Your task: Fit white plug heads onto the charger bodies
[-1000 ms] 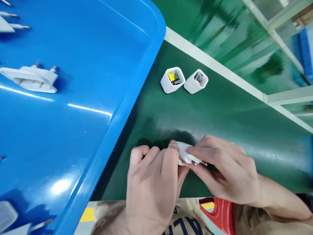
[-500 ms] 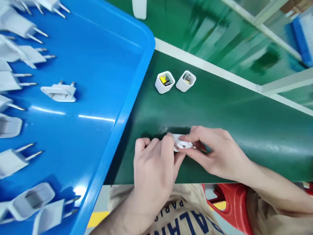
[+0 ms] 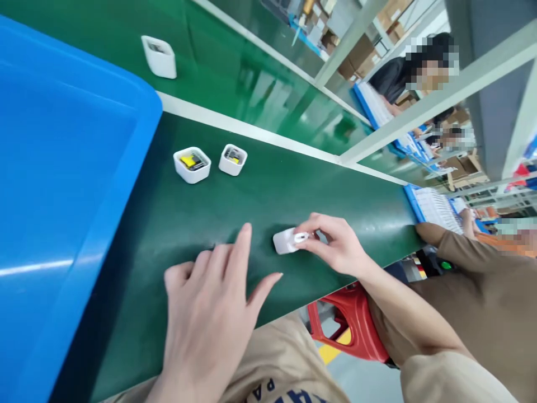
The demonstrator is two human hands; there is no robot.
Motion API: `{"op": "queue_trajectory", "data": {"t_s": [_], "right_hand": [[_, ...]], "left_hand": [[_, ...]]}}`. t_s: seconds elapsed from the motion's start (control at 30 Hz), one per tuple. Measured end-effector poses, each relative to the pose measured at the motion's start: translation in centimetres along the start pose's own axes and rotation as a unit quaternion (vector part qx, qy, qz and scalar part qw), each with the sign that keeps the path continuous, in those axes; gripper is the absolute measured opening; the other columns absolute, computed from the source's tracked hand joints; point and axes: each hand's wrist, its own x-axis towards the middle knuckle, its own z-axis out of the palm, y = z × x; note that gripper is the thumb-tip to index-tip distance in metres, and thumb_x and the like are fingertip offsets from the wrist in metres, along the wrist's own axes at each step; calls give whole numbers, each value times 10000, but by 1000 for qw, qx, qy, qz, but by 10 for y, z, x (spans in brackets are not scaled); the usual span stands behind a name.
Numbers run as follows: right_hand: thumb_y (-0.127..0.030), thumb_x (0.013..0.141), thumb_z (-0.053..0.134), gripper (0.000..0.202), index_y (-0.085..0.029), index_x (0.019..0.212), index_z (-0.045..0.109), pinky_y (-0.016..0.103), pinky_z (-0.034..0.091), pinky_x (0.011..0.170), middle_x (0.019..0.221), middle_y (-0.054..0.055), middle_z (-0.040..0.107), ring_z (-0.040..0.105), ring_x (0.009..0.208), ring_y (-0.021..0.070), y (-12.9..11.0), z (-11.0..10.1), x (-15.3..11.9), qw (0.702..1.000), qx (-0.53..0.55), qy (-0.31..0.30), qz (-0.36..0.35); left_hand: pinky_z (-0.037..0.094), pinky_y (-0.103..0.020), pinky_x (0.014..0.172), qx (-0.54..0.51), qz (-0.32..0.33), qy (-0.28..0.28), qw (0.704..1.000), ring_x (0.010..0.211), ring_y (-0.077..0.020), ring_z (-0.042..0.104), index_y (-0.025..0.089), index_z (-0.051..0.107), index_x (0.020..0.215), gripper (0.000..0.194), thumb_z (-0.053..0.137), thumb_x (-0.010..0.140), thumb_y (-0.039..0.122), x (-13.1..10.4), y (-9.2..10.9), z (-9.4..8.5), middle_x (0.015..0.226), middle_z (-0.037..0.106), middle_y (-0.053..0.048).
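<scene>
A dark green belt (image 3: 335, 190) runs across the bench in front of me, with a white strip along its far edge and a second green lane behind it. Further back I see metal frame posts, cardboard boxes and other people at work, too small to describe well.

My right hand (image 3: 339, 249) pinches the white charger plug (image 3: 287, 240) at its near end with thumb and fingertips, and the plug rests on the belt. I think the grip is so light because the piece lies flat and needs only steadying. My left hand (image 3: 210, 319) holds nothing: the fingers are spread and loose, just above or on the belt, a little left of the plug and not touching it.

Two open white housings (image 3: 193, 165) stand side by side further up the belt, openings upward, so the yellow part inside one is visible. A third white housing (image 3: 159, 56) stands on the far lane. The big blue tray (image 3: 104, 184) covers the left side; its rim lies beside the housings. A red stool (image 3: 356, 330) shows below the belt edge, and another person's sleeve (image 3: 461, 252) rests at the right end.
</scene>
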Motion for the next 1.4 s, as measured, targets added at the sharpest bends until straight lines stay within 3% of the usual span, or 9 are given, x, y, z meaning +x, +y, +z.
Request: {"op": "queue_trajectory", "data": {"t_s": [0.1,0.23,0.47,0.63,0.77,0.97,1.2,1.3,1.4], "right_hand": [[-325,1102,674,165,-161,1085,689,265,434,622,863,30,632,547,695,156,-13,25,1,998,39,-10,-41],[-172,1099,633,83,-138,1161,675,318,488,702,974,82,643,591,805,195,-27,35,9,994,27,-45,-98],[-137,1086,552,193,-142,1261,635,373,528,689,995,97,643,625,804,238,-30,33,4,997,18,-51,-60],[-61,1016,536,352,-227,1319,600,380,560,620,998,76,645,641,738,261,-40,34,3,998,-27,-59,-26],[-16,1008,524,413,-210,1370,573,378,570,660,1040,84,654,648,789,261,-42,32,4,997,-19,-74,-28],[-81,1039,537,337,-185,1357,578,391,549,627,983,94,651,643,764,276,-32,32,1,993,-46,-81,-71],[-134,1101,490,186,-167,1256,587,347,514,671,934,91,643,615,753,236,-24,47,0,986,-92,-15,-137],[-257,1149,485,159,-187,1162,627,301,503,702,933,70,654,620,774,198,-14,39,4,988,-112,-30,-97],[-449,1146,493,311,-196,1062,654,298,507,698,908,59,668,638,763,199,15,5,0,986,-167,16,3]], "left_hand": [[320,-410,758,-35,-1,-26,999,895,-290,606,148,576,1358,358,550,1080,371,1,2,-2,1062,656,-98],[334,-393,780,-125,-37,-30,991,877,-248,584,176,641,1187,150,581,1053,203,-1,2,-5,1015,652,-45],[320,-398,772,-149,-46,-31,987,893,-240,580,159,651,1219,205,512,1070,179,-4,1,-4,1019,667,-50],[329,-413,814,-153,-58,-60,985,939,-235,589,163,639,1298,253,511,1082,190,-9,1,-5,1056,670,-63],[335,-412,831,-145,-57,-58,986,952,-235,591,163,639,1300,248,531,1078,184,-9,1,-6,1064,674,-67],[326,-399,817,-145,-62,-61,986,914,-226,586,175,634,1292,240,512,1088,212,-7,2,-7,1036,662,-53],[330,-390,786,-111,-53,-60,991,887,-229,566,215,607,1217,154,542,1096,287,-3,4,-6,1001,650,-24],[354,-399,819,-68,-35,-47,996,940,-249,582,189,577,1276,240,523,1106,349,-5,2,-4,1068,656,-54],[380,-408,849,-46,-28,-32,998,964,-263,601,126,503,1389,375,474,1118,384,-7,-2,0,1102,647,-95]]}}
